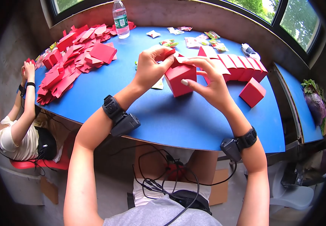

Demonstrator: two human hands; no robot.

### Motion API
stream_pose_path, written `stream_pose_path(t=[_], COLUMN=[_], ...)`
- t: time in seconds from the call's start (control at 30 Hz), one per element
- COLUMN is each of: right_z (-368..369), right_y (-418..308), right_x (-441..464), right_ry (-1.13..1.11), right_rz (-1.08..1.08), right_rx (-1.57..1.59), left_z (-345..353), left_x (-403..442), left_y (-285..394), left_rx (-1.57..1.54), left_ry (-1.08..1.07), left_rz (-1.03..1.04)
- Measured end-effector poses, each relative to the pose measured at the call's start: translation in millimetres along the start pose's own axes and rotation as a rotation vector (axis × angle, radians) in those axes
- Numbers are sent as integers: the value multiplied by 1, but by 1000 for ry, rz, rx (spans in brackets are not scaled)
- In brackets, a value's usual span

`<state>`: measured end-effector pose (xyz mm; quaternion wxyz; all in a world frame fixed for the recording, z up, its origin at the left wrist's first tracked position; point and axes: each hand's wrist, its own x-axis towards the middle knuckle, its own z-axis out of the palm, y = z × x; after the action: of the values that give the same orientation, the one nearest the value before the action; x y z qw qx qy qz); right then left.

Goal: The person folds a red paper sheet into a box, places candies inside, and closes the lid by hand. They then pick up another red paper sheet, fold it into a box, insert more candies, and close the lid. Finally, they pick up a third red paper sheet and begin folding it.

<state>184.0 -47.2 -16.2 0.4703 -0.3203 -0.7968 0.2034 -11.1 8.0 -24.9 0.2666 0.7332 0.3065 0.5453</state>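
Observation:
Between my two hands is a red paper box [180, 80], held just above the blue table with its top flaps partly raised. My left hand [153, 64] pinches a flap at the box's upper left edge. On the other side, my right hand [210, 81] grips the box, thumb on its front face and fingers over the top. A closed red box [252, 92] sits to the right of my right hand. Behind it, several red boxes [242, 66] stand in a row with pale flaps showing.
A large heap of flat red card pieces [72, 56] covers the left of the blue table [151, 124]. A water bottle [121, 20] stands at the back. Wrapped sweets [193, 41] lie along the far side. Another person [21, 128] sits at the left, hands at the heap.

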Motion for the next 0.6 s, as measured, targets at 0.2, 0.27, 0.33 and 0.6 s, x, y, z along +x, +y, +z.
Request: stream_pose_path(t=[0.2,0.27,0.33,0.6], right_z=[18,14,9,11], right_y=[8,10,11,15], right_x=[-3,-1,-1,-3], right_ry=[-51,-55,-60,36], right_rz=[-83,-87,-89,-172], right_rx=[-157,-194,-230,-221], left_z=[21,18,10,5], left_x=[-13,-12,-7,-5], left_y=[17,17,15,31], left_rx=[-39,-95,-125,67], left_ry=[145,102,-56,-162], left_rz=[44,27,185,248])
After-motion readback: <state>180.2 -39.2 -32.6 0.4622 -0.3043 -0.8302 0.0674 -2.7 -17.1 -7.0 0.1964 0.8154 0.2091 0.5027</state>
